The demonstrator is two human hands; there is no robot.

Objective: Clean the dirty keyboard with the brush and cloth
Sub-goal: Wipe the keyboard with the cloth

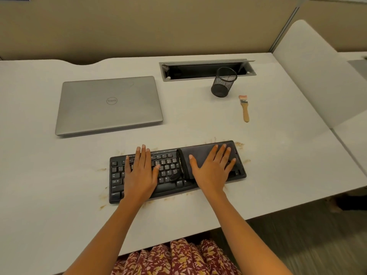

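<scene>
A black keyboard lies on the white desk near the front edge, with brown dust scattered around it. A dark grey cloth covers the keyboard's right part. My right hand presses flat on the cloth with fingers spread. My left hand rests flat on the keys of the left half, fingers straight. A small brush with a wooden handle and pale bristles lies on the desk beyond the keyboard's right end, untouched.
A closed silver laptop sits at the back left. A black mesh pen cup stands in front of an open cable tray at the back. A partition panel rises on the right.
</scene>
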